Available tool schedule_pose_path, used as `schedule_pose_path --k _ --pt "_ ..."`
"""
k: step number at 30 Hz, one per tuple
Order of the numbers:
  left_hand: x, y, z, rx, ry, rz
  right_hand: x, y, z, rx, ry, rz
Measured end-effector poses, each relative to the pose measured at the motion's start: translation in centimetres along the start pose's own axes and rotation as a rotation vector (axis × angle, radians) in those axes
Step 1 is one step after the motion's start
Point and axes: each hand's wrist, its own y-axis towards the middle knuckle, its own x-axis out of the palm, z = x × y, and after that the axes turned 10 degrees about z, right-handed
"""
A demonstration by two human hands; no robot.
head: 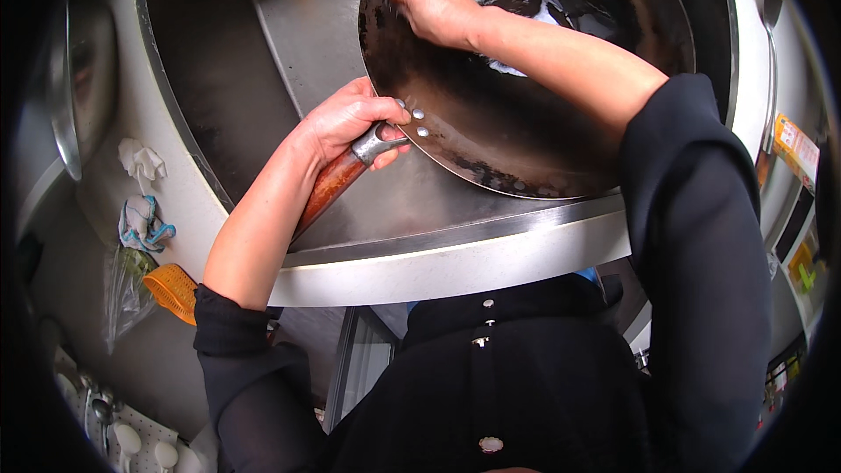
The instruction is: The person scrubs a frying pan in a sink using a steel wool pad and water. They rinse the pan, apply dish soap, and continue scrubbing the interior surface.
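Observation:
A large dark metal wok (525, 138) with water in it rests over a stainless steel sink (407, 203), tilted at the top right. My left hand (355, 121) grips it where the riveted metal socket of its wooden handle (335, 184) meets the rim, thumb over the rivets. Inside the wok, near its left wall, is my right hand (437, 10), curled with the fingers bent down and slightly blurred. Whether the right hand has something under its fingers cannot be told.
A crumpled white tissue (141, 161), a blue-edged cloth (143, 223) and an orange plastic basket (172, 292) are left of the sink. A long-handled metal utensil (770, 59) lies on the right counter, near an orange and white packet (796, 148). The white counter edge (453, 269) runs before me.

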Motion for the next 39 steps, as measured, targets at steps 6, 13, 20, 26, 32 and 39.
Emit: schedule_pose_path --k 6,13,20,26,32,39 --pt "-1.0 0.0 -0.6 0.021 -0.009 -0.05 -0.7 -1.8 -3.1 -0.054 0.149 -0.149" --pt "-1.1 0.0 -0.3 0.0 0.0 -0.065 -0.8 -2.7 -4.3 -0.055 0.227 -0.12" --pt "-1.0 0.4 -0.5 0.025 0.026 -0.045 0.2 -0.3 -1.6 0.003 0.105 -0.039" --pt "-1.1 0.2 -0.2 0.045 0.019 -0.071 -0.1 -1.0 -2.3 -0.035 0.107 -0.079" --pt "-1.4 0.2 -0.5 0.041 0.024 -0.029 -1.3 -2.6 -4.4 -0.051 0.107 -0.284" --pt "-1.0 0.2 0.0 0.051 0.036 -0.048 0.0 -0.2 -1.2 -0.065 0.06 -0.009"
